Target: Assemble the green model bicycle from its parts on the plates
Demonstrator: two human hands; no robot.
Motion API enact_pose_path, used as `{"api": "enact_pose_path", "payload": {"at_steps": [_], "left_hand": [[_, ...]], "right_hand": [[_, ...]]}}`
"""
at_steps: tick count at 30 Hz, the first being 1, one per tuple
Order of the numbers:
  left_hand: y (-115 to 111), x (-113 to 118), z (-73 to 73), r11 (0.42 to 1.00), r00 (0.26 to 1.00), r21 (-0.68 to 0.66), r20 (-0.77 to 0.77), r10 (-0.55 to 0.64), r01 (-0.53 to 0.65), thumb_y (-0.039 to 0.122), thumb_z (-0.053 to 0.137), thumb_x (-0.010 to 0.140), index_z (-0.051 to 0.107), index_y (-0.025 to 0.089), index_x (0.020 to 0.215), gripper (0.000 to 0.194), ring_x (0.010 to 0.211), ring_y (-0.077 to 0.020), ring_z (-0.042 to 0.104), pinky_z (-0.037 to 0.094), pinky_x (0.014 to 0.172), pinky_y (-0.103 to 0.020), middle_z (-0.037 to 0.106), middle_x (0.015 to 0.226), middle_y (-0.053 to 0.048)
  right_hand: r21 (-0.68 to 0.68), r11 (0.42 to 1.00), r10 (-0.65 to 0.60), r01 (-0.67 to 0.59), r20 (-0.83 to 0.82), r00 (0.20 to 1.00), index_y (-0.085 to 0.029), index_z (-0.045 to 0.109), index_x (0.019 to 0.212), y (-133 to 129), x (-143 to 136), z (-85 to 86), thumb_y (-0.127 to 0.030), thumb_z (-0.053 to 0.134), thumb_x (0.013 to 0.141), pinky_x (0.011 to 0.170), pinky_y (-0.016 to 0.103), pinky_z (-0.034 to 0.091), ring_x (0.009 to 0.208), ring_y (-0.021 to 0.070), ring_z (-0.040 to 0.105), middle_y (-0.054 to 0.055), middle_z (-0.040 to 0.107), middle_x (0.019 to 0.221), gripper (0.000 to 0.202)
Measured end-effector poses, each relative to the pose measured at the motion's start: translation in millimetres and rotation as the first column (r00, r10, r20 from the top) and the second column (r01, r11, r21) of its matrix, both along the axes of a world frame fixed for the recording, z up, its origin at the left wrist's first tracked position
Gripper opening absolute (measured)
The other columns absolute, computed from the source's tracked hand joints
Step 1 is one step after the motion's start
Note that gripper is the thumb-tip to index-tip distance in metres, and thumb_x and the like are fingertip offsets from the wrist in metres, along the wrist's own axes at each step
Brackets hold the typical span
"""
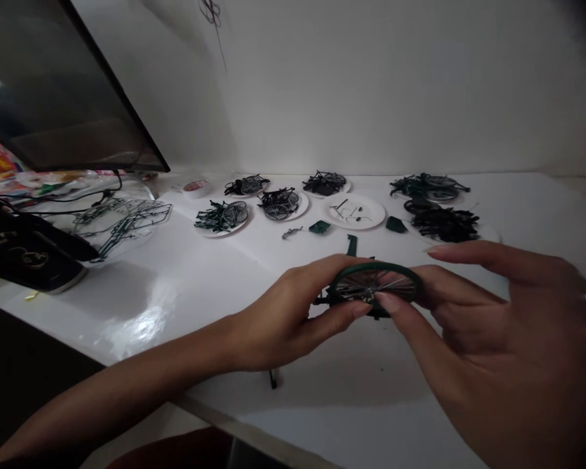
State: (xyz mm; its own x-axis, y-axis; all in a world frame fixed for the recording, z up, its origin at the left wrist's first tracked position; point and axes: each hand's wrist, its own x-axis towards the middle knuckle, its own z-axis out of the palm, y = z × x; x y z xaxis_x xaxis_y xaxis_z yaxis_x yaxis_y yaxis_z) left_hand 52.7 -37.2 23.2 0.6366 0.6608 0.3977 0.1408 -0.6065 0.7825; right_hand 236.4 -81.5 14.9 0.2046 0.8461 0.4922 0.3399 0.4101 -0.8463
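Between my two hands is a small model bicycle, its green-rimmed spoked wheel (395, 281) facing up toward me. My left hand (293, 306) grips it from the left, thumb at the wheel's near edge. From the right, my right hand (498, 339) presses its thumb on the lower rim, with one finger raised apart. Dark green frame parts stick out beyond and below the wheel; much of the rest is hidden by the fingers. Past the hands lie two green pieces (319, 227) and a small grey part (292, 232) on the table.
Paper plates at the back hold bicycle parts, such as a green pile with wheels (224, 215); one plate (332, 221) carries small thin pieces. A monitor (63, 85), black cylinder (29, 251) and part frames (131, 218) stand left. A small dark part (273, 379) lies near the front edge.
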Motion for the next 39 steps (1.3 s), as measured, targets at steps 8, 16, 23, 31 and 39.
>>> {"api": "enact_pose_path", "payload": {"at_steps": [8,16,23,31,39], "left_hand": [[2,-4,-7.7,0.998,0.998,0.053,0.04,-0.042,0.039,0.018,0.06,0.097,0.05,0.02,0.142,0.046,0.115,-0.02,0.065,0.05,0.104,-0.031,0.065,0.134,-0.01],[2,-3,-0.5,0.995,0.995,-0.078,0.086,-0.048,0.054,0.014,0.064,0.094,0.063,0.018,0.133,0.039,0.096,-0.012,0.069,0.029,0.124,-0.033,0.075,0.109,0.0],[2,-3,3.8,0.984,0.997,-0.172,0.069,-0.03,0.041,0.017,0.063,0.095,0.063,0.019,0.135,0.04,0.096,-0.0127,0.065,0.044,0.109,-0.029,0.074,0.107,0.0],[2,-3,3.9,0.977,0.995,-0.208,0.092,-0.034,0.052,0.017,0.062,0.096,0.064,0.019,0.132,0.036,0.089,-0.0132,0.063,0.051,0.078,-0.022,0.072,0.103,-0.003],[2,-5,0.8,0.995,1.0,-0.098,0.021,-0.015,0.017,0.021,0.061,0.096,0.062,0.019,0.134,0.037,0.078,-0.0117,0.064,0.054,0.077,-0.023,0.073,0.094,-0.002]], "right_hand": [[0.095,0.994,0.039,-0.043,0.049,0.998,-0.029,0.052,0.118,1,0,0.3,-0.016,0.071,0.085,0.09,0.025,0.062,0.095,0.0165,0.074,0.005,0.064,0.119,0.04],[0.117,0.988,0.073,-0.097,0.195,0.978,-0.03,0.061,0.116,2,6,-4.3,-0.015,0.071,0.088,0.088,0.015,0.059,0.095,0.0111,0.073,-0.004,0.072,0.104,0.034],[0.066,0.997,0.008,-0.032,0.34,0.94,-0.04,0.063,0.124,1,9,-0.4,-0.023,0.07,0.091,0.091,0.014,0.057,0.1,0.0101,0.073,-0.01,0.074,0.118,0.038],[0.01,0.998,0.053,-0.061,0.384,0.922,-0.043,0.066,0.122,-2,10,4.8,-0.031,0.067,0.092,0.09,0.025,0.061,0.094,0.0152,0.075,-0.01,0.076,0.11,0.032],[0.037,0.999,0.021,-0.039,0.403,0.915,-0.042,0.07,0.115,1,13,5.1,-0.03,0.066,0.093,0.083,0.023,0.062,0.089,0.0151,0.075,-0.011,0.077,0.107,0.025]]}}
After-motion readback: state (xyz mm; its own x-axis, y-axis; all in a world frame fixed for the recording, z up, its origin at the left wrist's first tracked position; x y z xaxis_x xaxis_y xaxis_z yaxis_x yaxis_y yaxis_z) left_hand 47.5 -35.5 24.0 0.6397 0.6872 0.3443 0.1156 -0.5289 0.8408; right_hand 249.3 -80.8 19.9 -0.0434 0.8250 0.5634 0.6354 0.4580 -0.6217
